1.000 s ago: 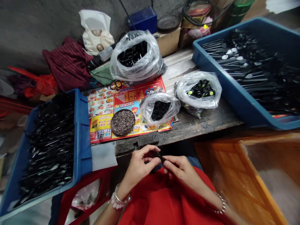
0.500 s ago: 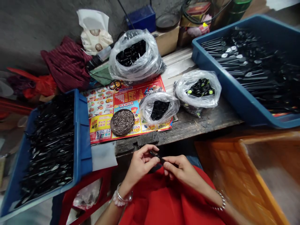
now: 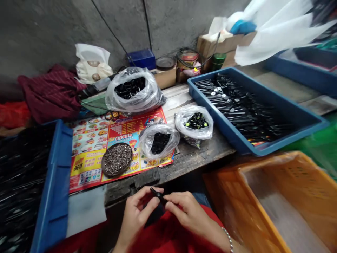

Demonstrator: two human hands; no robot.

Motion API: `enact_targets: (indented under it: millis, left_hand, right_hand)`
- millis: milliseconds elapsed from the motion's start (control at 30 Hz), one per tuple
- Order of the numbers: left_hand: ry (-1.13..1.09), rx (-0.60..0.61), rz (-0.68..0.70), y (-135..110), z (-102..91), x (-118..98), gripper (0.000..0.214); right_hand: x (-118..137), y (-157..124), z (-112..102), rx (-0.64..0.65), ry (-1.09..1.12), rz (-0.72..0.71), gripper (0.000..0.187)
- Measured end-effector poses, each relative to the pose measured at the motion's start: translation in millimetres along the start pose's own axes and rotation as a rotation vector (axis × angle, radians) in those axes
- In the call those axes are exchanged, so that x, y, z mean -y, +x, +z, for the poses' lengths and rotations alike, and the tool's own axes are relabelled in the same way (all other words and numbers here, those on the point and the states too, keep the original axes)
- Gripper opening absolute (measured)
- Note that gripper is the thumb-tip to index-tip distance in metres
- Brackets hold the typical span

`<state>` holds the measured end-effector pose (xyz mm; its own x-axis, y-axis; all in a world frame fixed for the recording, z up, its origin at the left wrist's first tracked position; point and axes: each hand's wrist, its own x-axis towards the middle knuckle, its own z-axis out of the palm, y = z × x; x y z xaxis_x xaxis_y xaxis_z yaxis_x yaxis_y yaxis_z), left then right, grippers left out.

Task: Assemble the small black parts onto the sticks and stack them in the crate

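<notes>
Between my two hands is a small black rod-shaped plastic part, held tilted in front of the bench edge. My left hand pinches its upper end between thumb and fingers. The fingers of my right hand close on its lower end. Just beyond my hands, a round dish of small metal pins rests on a printed flyer. Beside it stand a clear bag of black pieces and a bag of black pieces with yellow-green dots. The exact kind of part is too small to tell.
Blue crates hold long black parts, one at the left and one at the right. Below the right one sits an orange crate. A larger bag of black pieces stands toward the wall. White sheets hang blurred at upper right.
My view has turned to the right and upward, bringing white sheets and another blue crate into sight. Both hands still hold the black part, which is now turned differently.
</notes>
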<state>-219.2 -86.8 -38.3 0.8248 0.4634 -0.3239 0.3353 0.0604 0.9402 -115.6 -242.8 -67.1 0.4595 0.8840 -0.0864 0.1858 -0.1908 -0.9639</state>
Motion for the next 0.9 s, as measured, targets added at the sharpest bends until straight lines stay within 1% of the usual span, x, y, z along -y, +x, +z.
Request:
enact_targets:
  millis: [67, 100, 133, 200, 267, 300, 367, 400, 467, 567, 633, 700, 767, 833, 900]
  left_hand:
    - [-0.115, -0.059, -0.027, 0, -0.8, -4, 0.026]
    - [-0.169, -0.103, -0.039, 0, -1.1, -6, 0.029]
    - [-0.213, -0.146, -0.054, 1, -1.2, -8, 0.033]
    - [-0.268, -0.198, -0.089, 2, -0.7, -9, 0.04]
    - [-0.265, -0.19, -0.115, 4, 0.9, -9, 0.043]
    - [-0.252, -0.175, -0.119, 5, 2.2, -9, 0.043]
    - [-0.228, -0.145, -0.122, 6, 5.2, -9, 0.044]
    - [-0.224, -0.132, -0.124, 6, 6.7, -8, 0.044]
    - [-0.223, -0.109, -0.135, 6, 9.2, -7, 0.045]
    - [-0.209, -0.073, -0.156, 3, 10.4, -4, 0.044]
    - [-0.201, -0.05, -0.166, 2, 10.3, -2, 0.042]
    - [-0.21, -0.033, -0.159, 2, 10.5, -1, 0.044]
    - [-0.235, -0.054, -0.136, 2, 11.5, 1, 0.046]
    - [-0.263, -0.082, -0.127, 3, 13.0, 1, 0.046]
    - [-0.287, -0.103, -0.136, 3, 15.1, 0, 0.045]
  right_hand:
    - [2, 6, -26, -0.049, -0.111, -0.082, 0.029]
    - [5, 11, -44, -0.109, -0.17, -0.121, 0.028]
    - [8, 16, -64, -0.195, -0.23, -0.158, 0.026]
    - [15, 29, -107, -0.345, -0.405, -0.2, 0.023]
    - [21, 46, -148, -0.506, -0.569, -0.254, 0.021]
    - [23, 55, -165, -0.567, -0.651, -0.259, 0.02]
    - [24, 73, -188, -0.615, -0.788, -0.254, 0.017]
    - [23, 81, -195, -0.616, -0.835, -0.242, 0.016]
    - [18, 94, -199, -0.586, -0.887, -0.218, 0.015]
    - [10, 103, -194, -0.557, -0.897, -0.209, 0.011]
    - [7, 104, -190, -0.567, -0.891, -0.22, 0.011]
    - [5, 104, -190, -0.589, -0.882, -0.238, 0.012]
    - [6, 104, -191, -0.623, -0.864, -0.271, 0.012]
    - [12, 101, -192, -0.677, -0.83, -0.322, 0.013]
    - [24, 93, -186, -0.748, -0.767, -0.379, 0.012]
